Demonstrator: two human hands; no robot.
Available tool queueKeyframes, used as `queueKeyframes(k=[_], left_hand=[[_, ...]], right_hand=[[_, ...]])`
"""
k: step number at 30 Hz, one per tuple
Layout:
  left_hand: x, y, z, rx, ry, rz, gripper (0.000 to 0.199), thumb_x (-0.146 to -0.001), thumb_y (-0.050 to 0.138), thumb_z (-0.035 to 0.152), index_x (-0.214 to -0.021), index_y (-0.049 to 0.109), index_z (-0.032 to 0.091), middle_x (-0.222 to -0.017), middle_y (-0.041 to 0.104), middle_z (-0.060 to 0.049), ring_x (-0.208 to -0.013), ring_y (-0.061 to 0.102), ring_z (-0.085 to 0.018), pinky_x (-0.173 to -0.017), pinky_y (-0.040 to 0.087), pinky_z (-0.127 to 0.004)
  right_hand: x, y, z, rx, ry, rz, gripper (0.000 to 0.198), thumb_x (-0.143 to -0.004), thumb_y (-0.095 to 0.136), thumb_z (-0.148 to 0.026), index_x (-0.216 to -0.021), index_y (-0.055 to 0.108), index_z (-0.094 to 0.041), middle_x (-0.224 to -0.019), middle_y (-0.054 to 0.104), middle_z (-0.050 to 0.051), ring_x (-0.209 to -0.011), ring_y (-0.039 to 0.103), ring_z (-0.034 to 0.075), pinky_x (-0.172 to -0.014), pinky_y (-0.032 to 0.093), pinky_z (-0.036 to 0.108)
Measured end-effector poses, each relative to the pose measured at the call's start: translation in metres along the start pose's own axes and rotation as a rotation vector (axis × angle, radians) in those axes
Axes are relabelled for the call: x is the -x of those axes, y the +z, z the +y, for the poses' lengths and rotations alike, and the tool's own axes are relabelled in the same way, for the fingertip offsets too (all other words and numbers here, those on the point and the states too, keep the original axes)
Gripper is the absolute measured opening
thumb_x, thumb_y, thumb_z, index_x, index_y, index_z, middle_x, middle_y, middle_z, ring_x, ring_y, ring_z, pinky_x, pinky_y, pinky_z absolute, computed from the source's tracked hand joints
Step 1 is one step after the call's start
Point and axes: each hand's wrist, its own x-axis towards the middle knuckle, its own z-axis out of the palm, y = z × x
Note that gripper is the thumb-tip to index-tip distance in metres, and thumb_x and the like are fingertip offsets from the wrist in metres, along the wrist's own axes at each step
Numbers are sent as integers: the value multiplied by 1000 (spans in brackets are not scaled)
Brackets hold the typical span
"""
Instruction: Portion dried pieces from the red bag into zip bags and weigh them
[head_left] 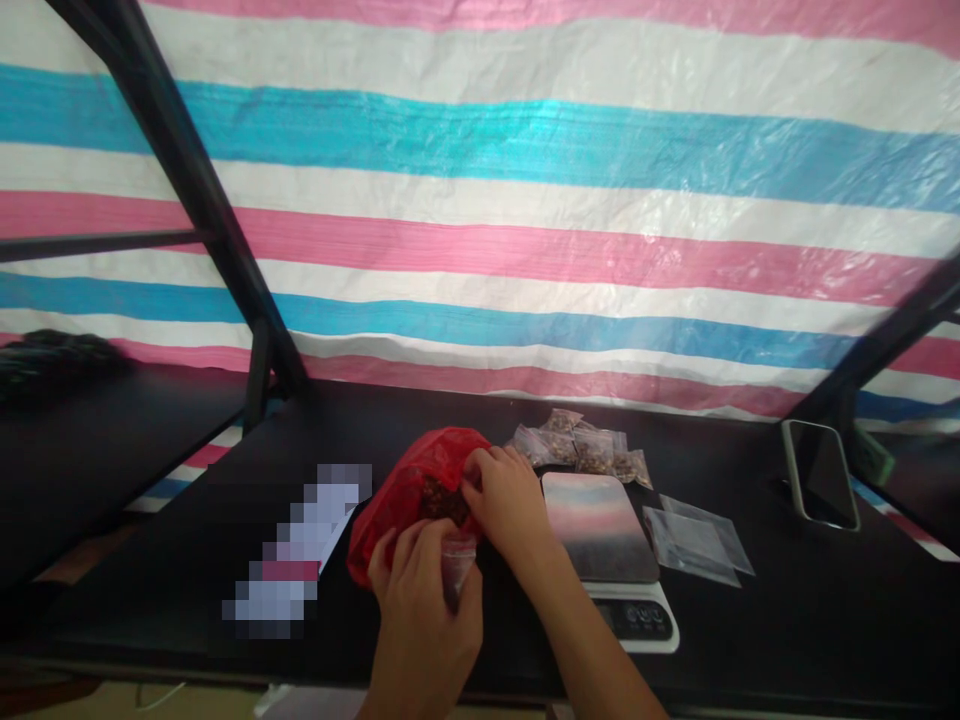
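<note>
A red plastic bag (397,490) lies on the black table with its mouth spread, showing small brown pieces (441,500) inside. My left hand (427,600) is closed on a small clear zip bag (457,562) at the near edge of the red bag. Its contents are hard to make out. Over the red bag's right side, my right hand (501,500) has its fingers curled at the opening beside the brown pieces. Whether those fingertips pinch the red plastic or some pieces is hidden. A kitchen scale (600,530) with a bare metal plate stands right of my hands.
Several filled zip bags (592,450) are heaped behind the scale. Flat clear zip bags (697,540) lie to its right. A phone (821,475) leans at the far right; a blurred-out paper (300,560) lies left. Striped sheeting (525,220) hangs behind.
</note>
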Motion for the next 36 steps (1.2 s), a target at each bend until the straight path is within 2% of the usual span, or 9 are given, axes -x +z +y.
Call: queueKeyframes(k=[4, 8, 13, 16, 19, 23, 28, 33, 36], left_hand=[[-3, 1, -4, 185, -106, -20, 14, -94, 53, 20, -105, 59, 26, -105, 74, -8, -105, 68, -31, -112, 39, -60], [-5, -1, -3, 278, -168, -33, 11, -94, 52, 21, -98, 60, 27, -99, 71, -6, -99, 66, -30, -106, 44, -58], [-4, -2, -3, 355, -232, -21, 10, -92, 56, 21, -95, 64, 26, -99, 70, -7, -98, 64, -30, -89, 52, -48], [-4, -4, -3, 373, -222, -2, 10, -93, 56, 23, -96, 65, 26, -98, 70, -7, -95, 65, -29, -85, 53, -45], [-6, -8, -3, 403, -240, 71, 11, -96, 57, 28, -103, 64, 25, -101, 70, -7, -95, 67, -27, -86, 55, -44], [-17, -11, -3, 525, -392, 187, 25, -97, 64, 40, -115, 59, 24, -105, 71, -7, -94, 71, -24, -82, 60, -40], [-33, -10, -8, 633, -545, 124, 43, -89, 72, 47, -123, 58, 24, -111, 75, -8, -102, 76, -27, -89, 63, -43], [-39, -6, -10, 654, -540, 65, 41, -84, 73, 50, -114, 64, 23, -108, 76, -8, -100, 75, -29, -91, 62, -47], [-38, -2, -11, 628, -500, 35, 41, -86, 72, 49, -117, 66, 24, -110, 76, -9, -103, 73, -29, -94, 60, -50]], right_hand=[[4, -8, -2, -94, -98, -83, 4, -97, 77, -24, -101, 77, -22, -107, 80, 5, -105, 67, 24, -92, 45, 34], [7, -8, -4, -188, -146, -115, 4, -95, 80, -26, -97, 78, -23, -99, 80, 3, -98, 68, 22, -88, 44, 32], [8, -7, -5, -311, -184, -133, 3, -94, 82, -25, -95, 79, -23, -93, 81, 1, -90, 69, 20, -79, 43, 29], [8, -7, -2, -418, -171, -156, 2, -93, 81, -23, -93, 79, -23, -90, 81, 0, -85, 70, 18, -75, 44, 28], [8, -5, 4, -580, -108, -189, 2, -94, 78, -23, -93, 78, -22, -86, 80, 0, -79, 72, 17, -72, 46, 26], [6, -1, 16, -696, -13, -108, 6, -97, 73, -25, -94, 76, -20, -87, 80, 1, -78, 73, 16, -71, 48, 26], [5, -10, 27, -689, 127, 8, 11, -97, 72, -28, -95, 74, -18, -82, 78, 2, -75, 71, 18, -67, 46, 27], [13, -29, 23, -871, 106, -13, 12, -98, 71, -30, -93, 71, -19, -79, 77, 1, -72, 69, 17, -65, 46, 27], [23, -38, 13, -873, 36, 35, 10, -97, 73, -31, -96, 73, -21, -83, 77, -1, -73, 67, 16, -66, 46, 28]])
